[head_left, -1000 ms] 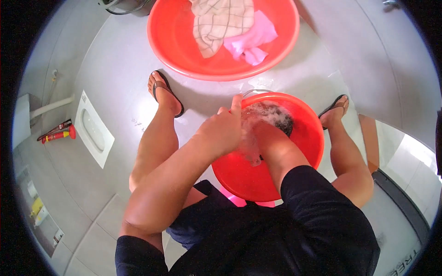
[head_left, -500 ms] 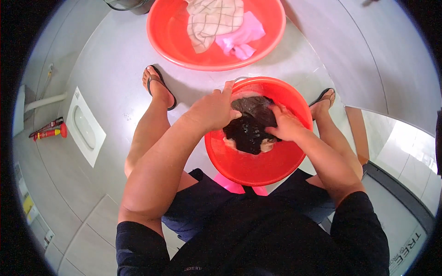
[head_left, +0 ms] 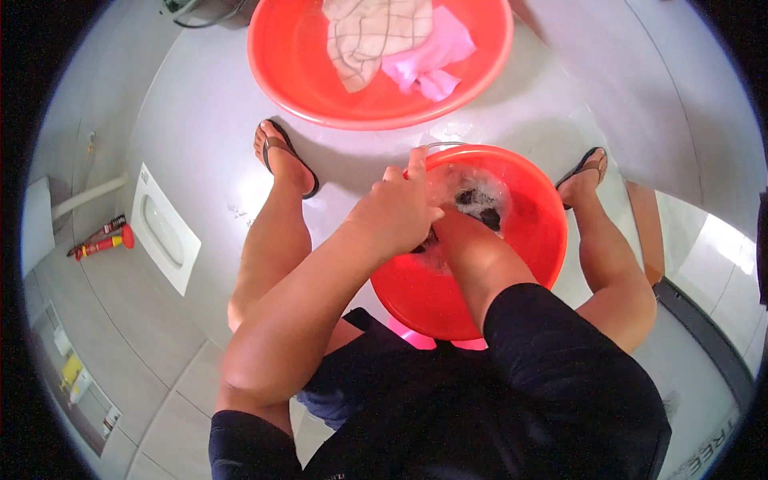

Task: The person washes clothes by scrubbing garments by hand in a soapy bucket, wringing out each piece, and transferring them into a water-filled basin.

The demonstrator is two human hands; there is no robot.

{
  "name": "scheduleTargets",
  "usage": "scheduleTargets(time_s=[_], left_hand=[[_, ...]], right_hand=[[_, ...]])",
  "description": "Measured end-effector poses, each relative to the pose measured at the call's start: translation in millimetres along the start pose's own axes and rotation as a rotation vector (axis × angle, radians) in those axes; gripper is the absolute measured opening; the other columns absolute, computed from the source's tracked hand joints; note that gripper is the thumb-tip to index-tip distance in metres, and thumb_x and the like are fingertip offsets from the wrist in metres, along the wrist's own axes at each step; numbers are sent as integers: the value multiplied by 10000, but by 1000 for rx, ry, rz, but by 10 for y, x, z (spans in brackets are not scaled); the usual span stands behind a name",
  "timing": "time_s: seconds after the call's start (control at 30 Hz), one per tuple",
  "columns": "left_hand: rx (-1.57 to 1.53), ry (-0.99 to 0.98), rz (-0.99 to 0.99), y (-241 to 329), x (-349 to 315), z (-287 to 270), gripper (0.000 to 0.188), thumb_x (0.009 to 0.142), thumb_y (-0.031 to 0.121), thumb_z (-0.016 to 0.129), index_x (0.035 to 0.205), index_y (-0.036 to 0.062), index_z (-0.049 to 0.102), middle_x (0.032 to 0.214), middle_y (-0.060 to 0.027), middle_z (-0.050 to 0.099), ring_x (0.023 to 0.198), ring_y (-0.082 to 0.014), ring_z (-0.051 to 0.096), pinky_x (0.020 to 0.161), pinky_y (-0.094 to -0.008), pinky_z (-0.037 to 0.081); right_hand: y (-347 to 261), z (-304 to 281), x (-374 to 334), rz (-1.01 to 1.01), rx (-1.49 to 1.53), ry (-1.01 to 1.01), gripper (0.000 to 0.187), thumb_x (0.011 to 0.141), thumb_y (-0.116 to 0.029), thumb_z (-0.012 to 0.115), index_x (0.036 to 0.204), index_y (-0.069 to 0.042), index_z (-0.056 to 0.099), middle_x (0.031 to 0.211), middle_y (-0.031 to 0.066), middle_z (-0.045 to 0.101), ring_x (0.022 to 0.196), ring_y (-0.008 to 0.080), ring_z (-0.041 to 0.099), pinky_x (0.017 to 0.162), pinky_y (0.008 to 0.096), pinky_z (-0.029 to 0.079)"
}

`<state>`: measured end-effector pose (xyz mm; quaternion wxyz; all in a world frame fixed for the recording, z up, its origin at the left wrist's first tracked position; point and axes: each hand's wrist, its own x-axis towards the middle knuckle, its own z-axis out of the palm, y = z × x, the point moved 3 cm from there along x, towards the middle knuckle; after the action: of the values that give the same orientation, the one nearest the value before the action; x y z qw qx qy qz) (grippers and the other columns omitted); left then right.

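Note:
In front of me, between my legs, stands a red bucket (head_left: pixel 448 308) with a thin metal handle. Foamy water (head_left: pixel 472 178) fills part of it, and wet dark cloth (head_left: pixel 490 218) shows in patches through the foam. My left hand (head_left: pixel 394 210) grips the bucket's left rim, thumb on the inner side and one finger stretched along the edge. My right forearm (head_left: pixel 484 260) reaches down into the bucket, passing beside the left thumb. The right hand itself is hidden under water and behind the left hand, so its fingers do not show.
Beyond the bucket sits a wide red basin (head_left: pixel 288 88) with a checked cream cloth (head_left: pixel 376 36) and a pink cloth (head_left: pixel 432 56). A squat toilet (head_left: pixel 164 232) is set in the floor at left, near a red-and-yellow bottle (head_left: pixel 104 246). A dark pail (head_left: pixel 212 12) stands far left.
My right hand has gone from lying spread on the dark cloth to deep in the water. Most of the cloth has sunk under foam. The left hand stays at the rim.

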<state>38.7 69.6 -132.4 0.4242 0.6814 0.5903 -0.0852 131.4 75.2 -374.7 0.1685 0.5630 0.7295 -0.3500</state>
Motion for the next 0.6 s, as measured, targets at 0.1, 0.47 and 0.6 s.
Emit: scheduleTargets(time_s=[0.1,0.47,0.6], left_hand=[[-13,31,-36,-162,94,87,859,929,315,628,1553,29,112,1223,-382,541,1066,-522,605,926,-537,500],[79,24,43,-207,-129,-57,892,904,423,659,1554,62,167,1219,-313,594,1098,-452,617,936,-525,492],[51,60,72,-218,-196,-31,895,902,445,657,1551,60,176,1220,-314,576,1080,-471,612,934,-527,496]], right_hand=[[71,-209,-343,-180,251,34,642,633,-389,806,1175,-89,640,1135,222,579,1184,388,509,1056,506,365],[520,-1320,-1839,14,-349,-300,723,733,-432,809,1297,-52,567,1313,238,571,1256,367,544,1032,452,456],[339,-798,-1491,17,-350,-124,1208,626,-687,791,1574,-177,244,1619,259,173,1476,533,106,1129,694,190]])
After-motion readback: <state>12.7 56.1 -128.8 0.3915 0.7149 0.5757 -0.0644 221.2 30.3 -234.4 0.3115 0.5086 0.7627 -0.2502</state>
